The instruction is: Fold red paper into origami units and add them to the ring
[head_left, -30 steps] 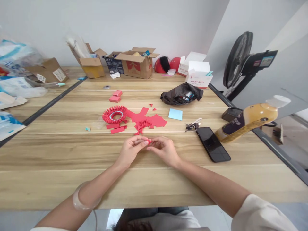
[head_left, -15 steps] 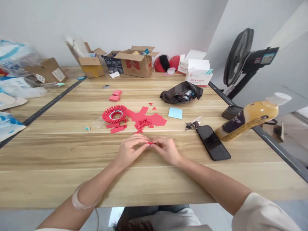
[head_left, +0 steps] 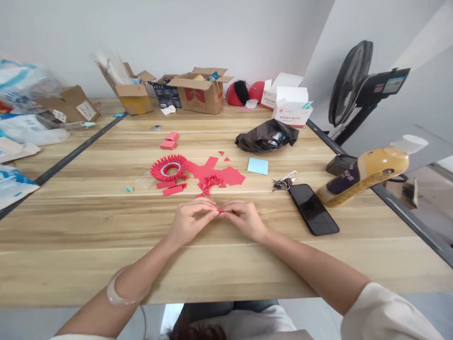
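Between my fingertips is a small folded piece of red paper [head_left: 220,211], mostly covered by the fingers. My left hand [head_left: 193,218] pinches its left end, and my right hand [head_left: 245,218] pinches the right end. Just beyond the hands lies a loose pile of red paper pieces [head_left: 212,181], some flat and some folded. Left of that pile sits a ring of folded red paper [head_left: 169,168] with a pale blue inner band. Red paper strips [head_left: 173,190] lie in front of the ring, and two small red paper stacks [head_left: 169,144] are behind it.
To the right are a light blue sticky note pad [head_left: 257,166], keys [head_left: 282,183], a black phone [head_left: 314,209] and a yellow bottle [head_left: 368,172]. A black bag [head_left: 268,137] lies farther back. Cardboard boxes [head_left: 201,97] line the wall, and a fan [head_left: 351,82] stands at right.
Both hands stay nearly in place, still pinching the red paper. The fingers have shifted very slightly; nothing else on the table has moved.
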Demonstrator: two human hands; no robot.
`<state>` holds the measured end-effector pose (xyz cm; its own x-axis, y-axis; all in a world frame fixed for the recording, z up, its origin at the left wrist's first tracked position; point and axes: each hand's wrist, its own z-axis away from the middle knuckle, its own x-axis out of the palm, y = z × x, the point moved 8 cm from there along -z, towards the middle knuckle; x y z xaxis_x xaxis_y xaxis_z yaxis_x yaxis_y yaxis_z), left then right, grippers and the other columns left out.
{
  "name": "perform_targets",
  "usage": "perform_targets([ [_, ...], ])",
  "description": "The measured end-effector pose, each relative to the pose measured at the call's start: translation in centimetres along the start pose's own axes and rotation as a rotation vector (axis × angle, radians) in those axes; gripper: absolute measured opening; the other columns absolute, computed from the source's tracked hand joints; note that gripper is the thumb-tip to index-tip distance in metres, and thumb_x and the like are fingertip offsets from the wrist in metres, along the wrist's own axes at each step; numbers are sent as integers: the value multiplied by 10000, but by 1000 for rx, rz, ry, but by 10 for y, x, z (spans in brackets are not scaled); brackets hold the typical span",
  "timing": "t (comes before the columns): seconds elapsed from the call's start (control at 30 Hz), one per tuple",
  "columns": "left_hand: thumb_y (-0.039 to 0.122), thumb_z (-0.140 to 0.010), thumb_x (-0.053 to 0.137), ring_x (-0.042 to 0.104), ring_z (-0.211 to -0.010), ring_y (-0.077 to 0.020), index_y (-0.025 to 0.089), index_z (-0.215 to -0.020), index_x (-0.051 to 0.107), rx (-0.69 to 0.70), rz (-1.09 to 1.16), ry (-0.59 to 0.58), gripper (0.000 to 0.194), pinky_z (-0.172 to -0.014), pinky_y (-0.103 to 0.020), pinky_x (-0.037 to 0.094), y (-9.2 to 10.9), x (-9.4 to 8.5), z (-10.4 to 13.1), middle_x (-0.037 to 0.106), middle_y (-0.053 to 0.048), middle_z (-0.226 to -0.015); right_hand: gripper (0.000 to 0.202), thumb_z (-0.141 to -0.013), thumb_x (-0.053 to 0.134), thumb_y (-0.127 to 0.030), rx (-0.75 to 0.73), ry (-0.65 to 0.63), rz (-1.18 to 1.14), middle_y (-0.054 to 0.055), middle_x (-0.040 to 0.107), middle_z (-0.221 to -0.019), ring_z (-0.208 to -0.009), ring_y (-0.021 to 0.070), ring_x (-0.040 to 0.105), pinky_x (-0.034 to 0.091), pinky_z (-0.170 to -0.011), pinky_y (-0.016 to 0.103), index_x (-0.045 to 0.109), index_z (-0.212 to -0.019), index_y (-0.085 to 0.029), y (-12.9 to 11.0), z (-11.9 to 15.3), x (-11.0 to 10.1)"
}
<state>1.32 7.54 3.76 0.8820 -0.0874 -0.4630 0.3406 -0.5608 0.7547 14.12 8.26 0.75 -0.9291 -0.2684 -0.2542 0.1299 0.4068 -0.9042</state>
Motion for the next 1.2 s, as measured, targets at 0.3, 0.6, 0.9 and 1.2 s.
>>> perform_targets([
  [0.3, 231, -754, 619, 637, -789, -178, 174, -814, 687, -122, -81, -68, 106, -759, -295, 488, -4, 4, -1, 701, -58, -843, 158, -783, 589, -293, 63, 1, -14, 63, 695, -800, -738, 177, 629, 479, -679, 283, 701, -763, -183, 6, -2, -4],
  [0.6, 286, -830, 502, 643, -705, -156, 170, -763, 664, -322, -87, -209, 211, -680, -249, 482, -18, 13, 1, 708, -22, -748, 206, -729, 632, -330, 271, -79, -152, 77, 713, -823, -751, 201, 646, 491, -692, 306, 714, -803, -156, 27, -1, 5],
  [0.9, 339, -805, 534, 653, -794, -198, 184, -878, 677, -249, -208, -138, 223, -742, -289, 492, -24, -6, -7, 713, -49, -892, 288, -678, 655, -418, 367, 46, -234, 37, 656, -632, -526, 112, 545, 430, -507, 229, 670, -683, -131, 36, -4, -8],
  [1.2, 180, -763, 502, 602, -911, -301, 142, -943, 661, -309, -861, -19, 243, -820, -402, 446, -83, -74, -13, 664, -147, -966, 372, -750, 558, -469, 392, -20, -66, 4, 540, -519, -453, 80, 430, 328, -432, 203, 620, -613, -129, 42, -4, -5],
])
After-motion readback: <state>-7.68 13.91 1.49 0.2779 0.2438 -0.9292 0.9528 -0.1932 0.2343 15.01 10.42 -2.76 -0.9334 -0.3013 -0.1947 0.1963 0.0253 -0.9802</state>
